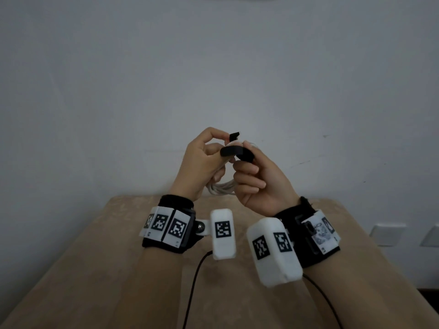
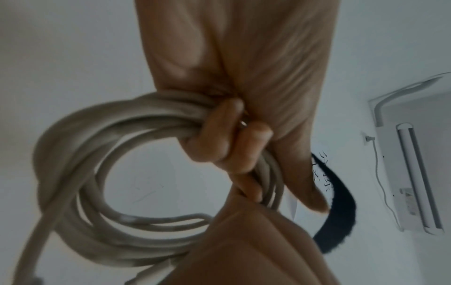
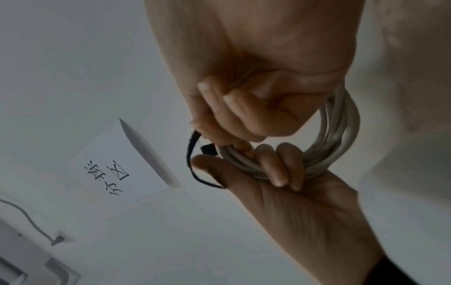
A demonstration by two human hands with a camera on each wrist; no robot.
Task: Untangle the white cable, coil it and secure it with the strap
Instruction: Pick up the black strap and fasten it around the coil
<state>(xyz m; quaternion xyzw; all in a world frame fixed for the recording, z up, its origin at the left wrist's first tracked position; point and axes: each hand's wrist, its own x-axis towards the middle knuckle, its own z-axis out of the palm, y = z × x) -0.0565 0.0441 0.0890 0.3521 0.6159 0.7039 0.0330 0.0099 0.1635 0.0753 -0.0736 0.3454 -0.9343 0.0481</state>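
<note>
Both hands are raised above the table. The white cable [image 1: 221, 187] is wound into a coil [image 2: 80, 154] of several loops. My left hand [image 1: 223, 144] grips one side of the coil, its fingers [image 2: 219, 138] curled round the bundled strands. A black strap [image 1: 234, 151] arches over the top of the bundle, and one short end [image 1: 234, 136] sticks up by my left index finger. My right hand [image 1: 244, 162] pinches the strap's long end [image 3: 192, 152] beside the coil [image 3: 341, 135]. How far the strap goes round the bundle is hidden by the fingers.
A tan table [image 1: 142, 269] lies below the hands, against a pale wall. Black wires [image 1: 197, 281] hang from the wrist units. Wall sockets [image 1: 387, 233] sit at the right. A paper sign [image 3: 122, 164] and an air conditioner [image 2: 415, 173] hang on the wall.
</note>
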